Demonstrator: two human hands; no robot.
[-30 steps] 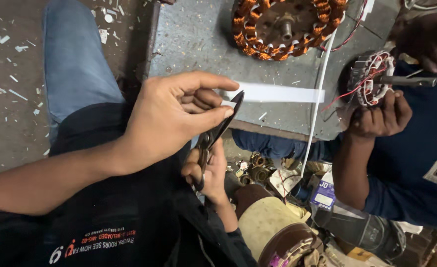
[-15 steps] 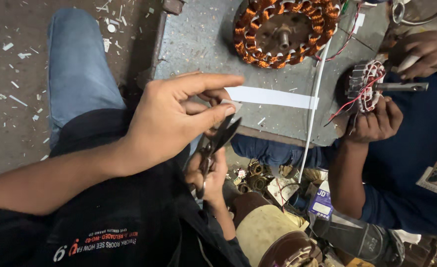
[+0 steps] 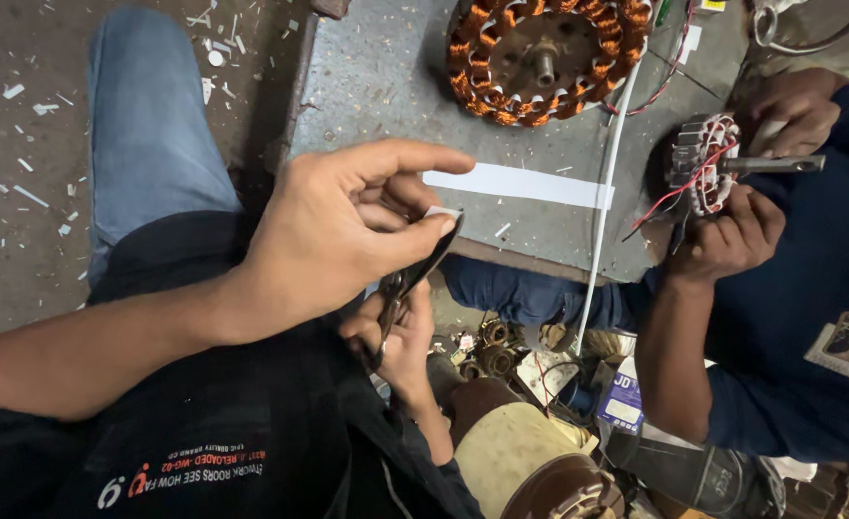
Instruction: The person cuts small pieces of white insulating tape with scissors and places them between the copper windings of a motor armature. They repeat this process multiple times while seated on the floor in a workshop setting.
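My left hand (image 3: 348, 235) reaches in from the left and pinches a small white paper piece (image 3: 441, 212) between thumb and fingers. Just below it, my right hand (image 3: 400, 341) grips the handles of dark scissors (image 3: 424, 269), whose blades point up to the paper piece. A long white paper strip (image 3: 521, 185) lies flat on the grey metal table (image 3: 376, 86), a little right of my left fingertips.
A large stator with copper windings (image 3: 549, 58) sits at the table's far edge. A white cable (image 3: 605, 192) runs down across the table. A co-worker in blue at the right holds a small wound stator on a shaft (image 3: 703, 163). Motor parts (image 3: 501, 356) lie below.
The scissor blades, slightly apart half a second ago, now lie together at the paper piece. My left hand has shifted a little; the co-worker's hands have turned the small stator.
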